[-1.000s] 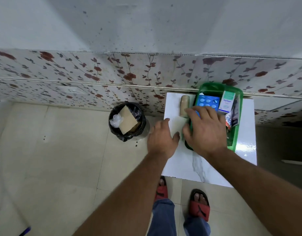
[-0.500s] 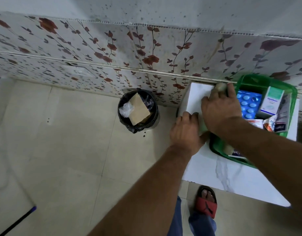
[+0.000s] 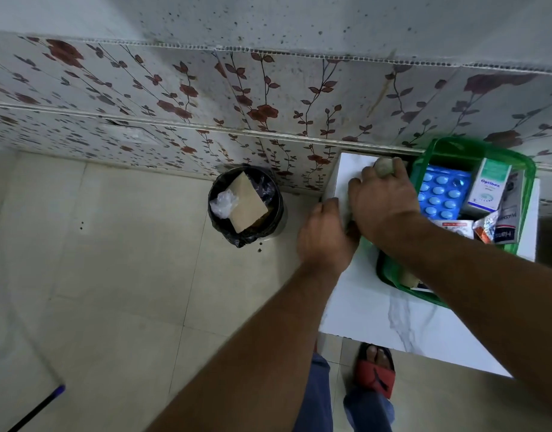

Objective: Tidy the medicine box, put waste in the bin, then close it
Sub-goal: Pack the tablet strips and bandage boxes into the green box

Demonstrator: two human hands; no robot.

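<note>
The green medicine box stands open on a small white table against the wall. Inside lie a blue blister pack, a white and green carton and several sachets. Left of the box, my right hand is closed over a beige roll lying on the table; only the roll's far end shows between my fingers. My left hand rests at the table's left edge beside my right hand, fingers bent, with nothing seen in it. A black-lined bin stands on the floor to the left.
The bin holds a piece of brown card and crumpled clear plastic. A flowered tiled wall runs behind the table and bin. My foot in a red sandal stands below the table. A dark stick with a blue tip lies on the floor at bottom left.
My right hand left the green box, moved left to the beige roll and closed over it. My left hand stayed at the table's left edge. My head turned left.
</note>
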